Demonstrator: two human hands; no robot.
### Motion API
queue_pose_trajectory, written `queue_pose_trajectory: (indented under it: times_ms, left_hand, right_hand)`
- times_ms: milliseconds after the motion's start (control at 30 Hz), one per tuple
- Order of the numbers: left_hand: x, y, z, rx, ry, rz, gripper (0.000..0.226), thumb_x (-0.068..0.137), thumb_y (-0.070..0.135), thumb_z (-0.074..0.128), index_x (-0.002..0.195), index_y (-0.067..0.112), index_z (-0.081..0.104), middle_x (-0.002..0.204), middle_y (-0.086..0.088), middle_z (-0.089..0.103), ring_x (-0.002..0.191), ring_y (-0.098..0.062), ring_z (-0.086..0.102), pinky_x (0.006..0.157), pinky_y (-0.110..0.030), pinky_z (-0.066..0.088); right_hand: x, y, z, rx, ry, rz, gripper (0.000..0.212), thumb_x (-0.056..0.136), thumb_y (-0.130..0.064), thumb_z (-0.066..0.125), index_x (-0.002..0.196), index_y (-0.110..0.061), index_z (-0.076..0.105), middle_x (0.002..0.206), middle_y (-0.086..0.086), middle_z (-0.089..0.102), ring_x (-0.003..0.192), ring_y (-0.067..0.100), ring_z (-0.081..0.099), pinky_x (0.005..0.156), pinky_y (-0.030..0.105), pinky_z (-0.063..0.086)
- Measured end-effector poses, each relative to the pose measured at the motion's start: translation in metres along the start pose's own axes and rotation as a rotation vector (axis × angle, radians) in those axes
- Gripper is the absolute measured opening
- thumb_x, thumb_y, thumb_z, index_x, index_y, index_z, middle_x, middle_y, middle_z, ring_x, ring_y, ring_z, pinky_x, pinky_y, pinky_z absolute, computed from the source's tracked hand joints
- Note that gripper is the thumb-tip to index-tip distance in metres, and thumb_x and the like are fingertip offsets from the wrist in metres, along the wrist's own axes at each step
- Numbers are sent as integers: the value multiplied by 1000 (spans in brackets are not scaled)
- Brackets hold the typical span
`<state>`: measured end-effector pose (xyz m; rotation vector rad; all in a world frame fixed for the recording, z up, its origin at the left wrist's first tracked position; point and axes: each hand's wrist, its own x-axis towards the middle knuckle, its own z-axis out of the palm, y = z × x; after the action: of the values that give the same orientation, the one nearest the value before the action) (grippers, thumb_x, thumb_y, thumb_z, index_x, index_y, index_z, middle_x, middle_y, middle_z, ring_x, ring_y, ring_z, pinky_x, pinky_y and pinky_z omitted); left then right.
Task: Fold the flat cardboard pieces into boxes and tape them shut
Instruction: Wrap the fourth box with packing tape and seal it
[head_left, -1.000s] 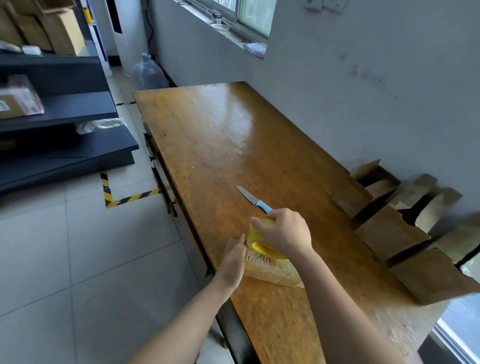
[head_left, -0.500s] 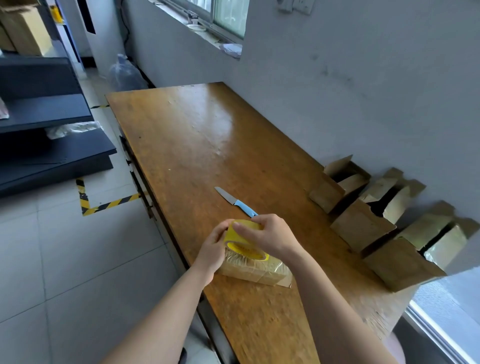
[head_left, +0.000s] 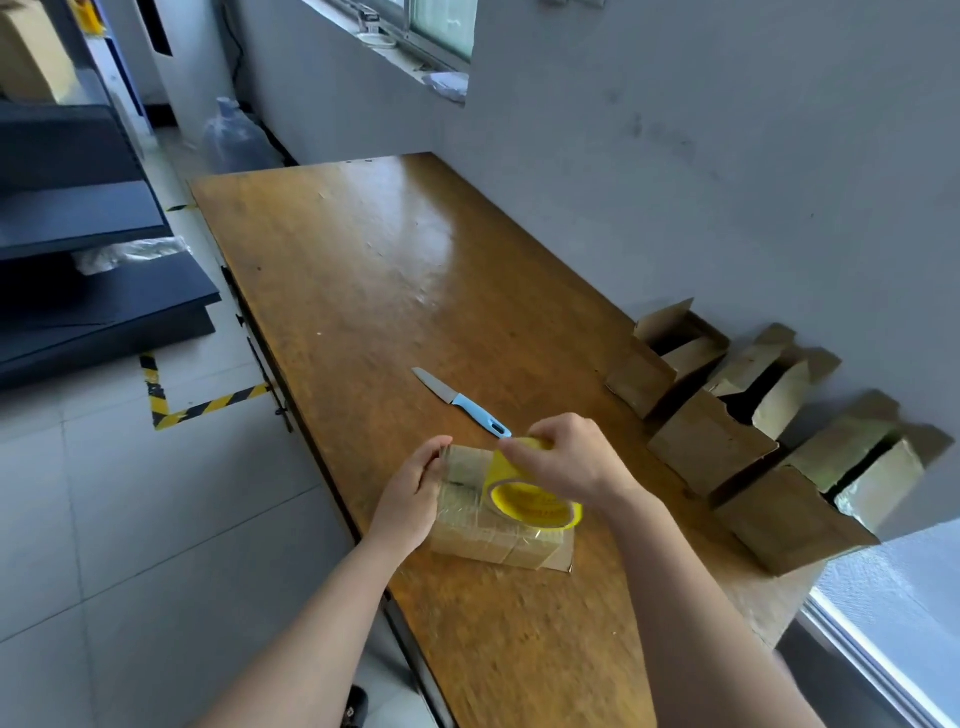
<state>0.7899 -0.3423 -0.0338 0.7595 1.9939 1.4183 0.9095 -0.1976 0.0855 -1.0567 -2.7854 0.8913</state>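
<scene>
One closed cardboard box (head_left: 483, 540), already wrapped with clear tape, is seen lying on the wooden desk (head_left: 389, 291) near its front edge. It is held at its left end by the left hand (head_left: 415, 488), whose fingers are curled over the box's upper edge. One roll of tape (head_left: 540, 512) with a yellow core is stood on top of the box and is gripped from above by the right hand (head_left: 566, 462), with the fingers wrapped over the roll's rim. Whether a strip is drawn out between roll and box cannot be told, as this part is blurred.

One knife (head_left: 462, 402) with a light blue handle is laid flat on the desk just beyond the box, its blade pointed away from the person. Three open boxes (head_left: 711, 447) are lined up along the wall at the right of the desk, each with its flaps raised, well apart from the taped box. Dark shelves (head_left: 93, 301) are seen across the tiled floor on the left.
</scene>
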Motion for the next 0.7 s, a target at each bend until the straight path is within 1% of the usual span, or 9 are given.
queue_pose_trajectory:
  times_ms: [133,200,267,333,367,433,500,567,700]
  left_hand:
    - [2,-2,0,47,2,6,33,104,30,33,134,31,48,130,12,52,119,-6,49,101,-27,42]
    - [2,-2,1,83,4,21,34,104,29,32,135,31,47,130,14,51,118,-4,48,98,-24,42]
    - [1,-2,-1,107,-1,36,34,104,28,33,135,31,47,127,18,49,113,1,47,91,-13,39]
    - [1,-2,-1,125,-4,44,32,104,28,33,133,32,47,124,20,49,107,6,47,82,-6,36]
    - [2,-2,-2,129,-7,44,32,104,28,32,133,33,47,123,19,50,107,5,48,82,-8,37]
    - [2,-3,-3,135,-14,40,32,104,28,32,133,33,46,123,16,51,111,-3,49,86,-17,41]
    - [2,-2,-4,142,-17,36,33,105,27,32,134,32,46,125,13,51,113,-7,50,92,-26,45]
    - [2,-2,-3,154,-15,32,33,105,27,32,134,32,46,126,12,51,113,-9,50,91,-28,47]
    - [1,-1,-4,203,-5,37,34,105,28,31,135,33,45,127,13,51,111,-7,49,84,-22,44]
  right_hand:
    - [1,21,-16,232,-125,99,32,80,-46,71,64,-19,69,63,-5,60,63,11,54,56,32,44]
    - [-3,28,-14,340,-122,101,38,78,-49,73,58,-19,62,58,-6,55,58,10,51,55,30,40]
    - [-4,30,-9,409,-94,91,43,78,-51,73,55,-19,56,55,-5,49,55,10,46,55,31,37]
    - [-3,32,-9,338,-53,79,46,78,-54,72,54,-19,54,52,-7,45,51,8,42,51,28,35]
    - [-3,35,-12,250,-24,74,48,78,-55,72,54,-17,53,49,-8,44,49,7,41,49,28,35]
    - [-3,43,-20,24,31,63,48,78,-56,70,54,-16,57,49,-9,49,50,7,46,48,29,38]
    - [-9,55,-24,-134,72,80,45,77,-58,68,53,-21,58,53,-8,53,55,9,51,47,28,38]
    - [-15,65,-20,-167,107,114,46,76,-61,67,54,-22,57,54,-8,53,57,9,52,45,26,36]
    - [-16,72,-9,-161,119,149,45,76,-66,65,59,-24,60,58,-9,57,58,10,55,44,26,37]
